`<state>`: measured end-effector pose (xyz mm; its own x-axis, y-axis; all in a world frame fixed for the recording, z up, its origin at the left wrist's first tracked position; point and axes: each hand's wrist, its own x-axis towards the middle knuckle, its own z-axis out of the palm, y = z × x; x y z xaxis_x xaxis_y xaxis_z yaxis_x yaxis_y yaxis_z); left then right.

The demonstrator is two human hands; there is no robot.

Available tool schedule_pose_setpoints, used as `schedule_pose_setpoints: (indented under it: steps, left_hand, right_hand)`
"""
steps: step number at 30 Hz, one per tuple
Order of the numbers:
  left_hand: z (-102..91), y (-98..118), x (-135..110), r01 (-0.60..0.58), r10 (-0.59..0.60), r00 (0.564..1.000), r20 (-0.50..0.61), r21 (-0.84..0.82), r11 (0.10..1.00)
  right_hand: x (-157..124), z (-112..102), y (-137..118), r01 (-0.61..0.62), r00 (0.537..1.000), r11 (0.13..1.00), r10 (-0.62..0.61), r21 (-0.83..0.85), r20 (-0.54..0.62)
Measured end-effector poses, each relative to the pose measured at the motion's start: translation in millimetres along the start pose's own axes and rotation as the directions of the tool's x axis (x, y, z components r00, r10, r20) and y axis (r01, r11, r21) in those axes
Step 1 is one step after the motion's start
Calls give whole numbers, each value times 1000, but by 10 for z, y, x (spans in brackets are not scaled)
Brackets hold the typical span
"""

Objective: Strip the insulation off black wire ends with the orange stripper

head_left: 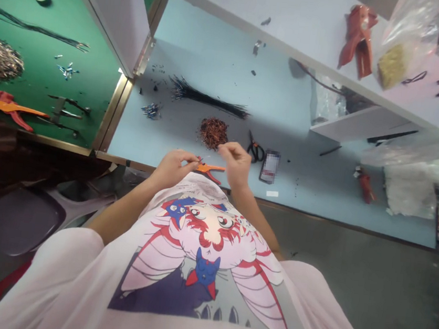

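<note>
My left hand [174, 169] is closed in a pinch at the bench's front edge. A small dark reddish bit [200, 159] shows at its fingertips, too small to name. My right hand [236, 162] has its thumb and forefinger pressed together at the near edge of a pile of small copper-coloured pieces [212, 132]; what they pinch, if anything, cannot be made out. Between the hands lies an orange and red hand tool [211, 170], like wire-stripping pliers. Behind the pile stretches a bundle of thin black wires [211, 100]. Small blue-and-silver pieces [151, 110] form a heap to the left.
Black-handled scissors [256, 152] and a phone [270, 166] lie right of my right hand. Overhead, a white shelf [297, 36] holds a red tool [359, 40]. A green bench [91, 73] with more wires adjoins on the left. Plastic bags [411, 186] lie far right.
</note>
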<state>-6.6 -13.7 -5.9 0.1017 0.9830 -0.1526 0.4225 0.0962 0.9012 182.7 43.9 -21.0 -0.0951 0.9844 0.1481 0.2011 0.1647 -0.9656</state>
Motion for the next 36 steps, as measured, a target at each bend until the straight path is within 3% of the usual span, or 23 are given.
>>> schedule_pose_setpoints:
  steps: [2,3,5,7,13,18,22,26,29,32,34,36]
  left_hand:
    - [-31,-125,-4,111,-116,993,-35,-111,988]
    - [-46,-185,-7,160,-174,983,-65,-187,969]
    - [-72,-275,-14,212,-272,952,-144,-335,918]
    - [-88,-310,-19,201,-322,921,-219,-439,876]
    - [-75,-203,0,167,-356,904,-236,-571,804]
    - [-54,-102,21,158,-351,910,-221,-599,785]
    - [-73,-35,-8,159,-355,908,-224,-599,785]
    - [-85,6,-46,116,-326,916,-232,-626,771]
    - [-59,2,-41,75,-299,919,-257,-630,773]
    - [-9,-12,-21,45,-250,917,-310,-544,838]
    - [25,1,-20,12,-180,911,-371,-412,911]
    - [49,44,-34,-50,-62,901,-428,-245,968]
  right_hand:
    - [103,-116,242,-121,989,989,114,-80,-90]
    - [133,-177,377,-167,986,961,160,-219,-52]
    - [108,-270,646,-148,953,800,273,-582,134]
    - [-29,-293,881,-87,903,710,352,-699,246]
    - [-453,-125,1282,56,793,564,476,-824,380]
    - [-403,-36,1334,98,767,538,495,-837,408]
    - [-352,-58,1237,32,777,577,499,-816,384]
    - [-278,-150,1035,-121,786,663,519,-739,336]
    - [-220,-215,809,-213,774,759,516,-615,368]
    - [-208,-238,513,-384,725,862,503,-331,471]
    - [-223,-230,294,-587,667,810,468,21,580]
    - [-240,-215,81,-735,605,610,391,297,693]
